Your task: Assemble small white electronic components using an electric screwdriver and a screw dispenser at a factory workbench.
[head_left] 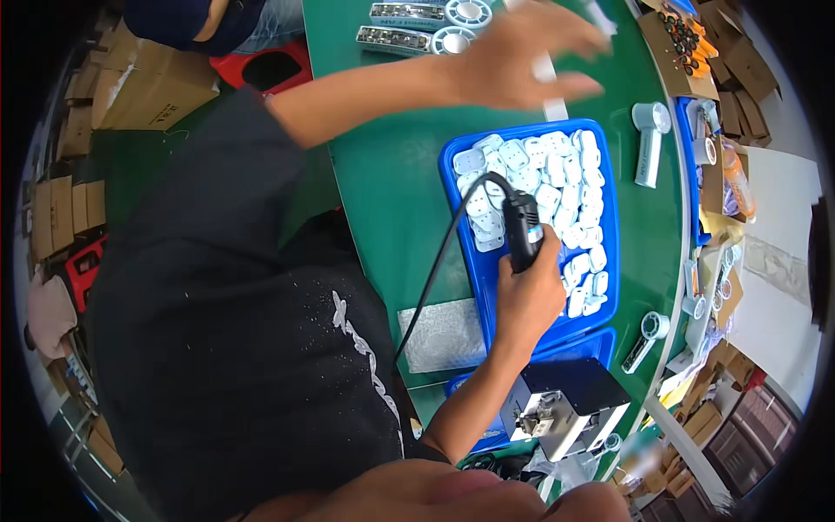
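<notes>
My right hand [529, 300] is wrapped round a black corded electric screwdriver [524, 230], held over a blue plastic tray [483, 300]. Its cable loops up from the tool and runs down toward my body. Many small white plastic pieces [551, 198], rounded and some with holes, fill the tray in rough rows. Beyond the tray's upper edge my left hand [522, 56] is stretched out over the table, blurred, with thumb and fingers apart and nothing seen in it. Close to it lie two open handheld fan bodies [400, 39] with round fan heads.
A black-and-white machine [570, 404] stands by my right forearm, near a second blue tray [596, 346]. A silver plate [444, 335] lies beside the first tray. More small fans [648, 143] rest along the green table's [374, 209] far side. Another person [209, 22] sits at upper left.
</notes>
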Demonstrator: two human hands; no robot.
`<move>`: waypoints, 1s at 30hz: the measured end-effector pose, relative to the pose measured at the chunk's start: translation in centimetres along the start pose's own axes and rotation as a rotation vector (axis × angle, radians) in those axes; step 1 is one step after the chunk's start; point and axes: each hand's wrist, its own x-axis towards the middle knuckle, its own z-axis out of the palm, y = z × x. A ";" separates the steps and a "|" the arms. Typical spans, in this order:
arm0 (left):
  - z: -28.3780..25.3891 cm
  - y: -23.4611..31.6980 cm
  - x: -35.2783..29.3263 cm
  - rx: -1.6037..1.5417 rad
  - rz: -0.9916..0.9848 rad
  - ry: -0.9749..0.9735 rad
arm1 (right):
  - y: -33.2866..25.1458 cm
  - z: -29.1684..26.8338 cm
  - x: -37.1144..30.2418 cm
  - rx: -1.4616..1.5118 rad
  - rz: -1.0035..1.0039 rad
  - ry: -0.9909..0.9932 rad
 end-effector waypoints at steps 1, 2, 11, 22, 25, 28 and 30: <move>-4.0 1.2 -1.0 0.224 0.002 0.050 | -0.1 -0.4 0.3 0.040 0.034 0.023; -6.9 1.4 -2.5 0.392 -0.054 -0.016 | -0.4 -1.1 0.5 0.078 0.120 0.038; -16.9 -0.7 -7.9 0.521 -0.061 -0.521 | -0.7 -5.3 -1.4 1.099 0.142 0.423; -7.0 15.0 -7.9 -0.882 -0.264 -0.322 | -0.5 -4.9 -10.2 1.495 0.226 0.324; -3.4 19.6 -9.3 -1.051 -0.476 -0.594 | -2.1 -5.4 -13.0 1.749 0.316 0.403; 0.1 22.0 -8.2 -1.327 -0.379 -0.771 | -1.6 -5.9 -16.0 1.651 0.399 0.450; 1.5 23.7 -8.7 -1.283 -0.239 -0.820 | -0.9 -7.8 -18.2 1.443 0.678 0.144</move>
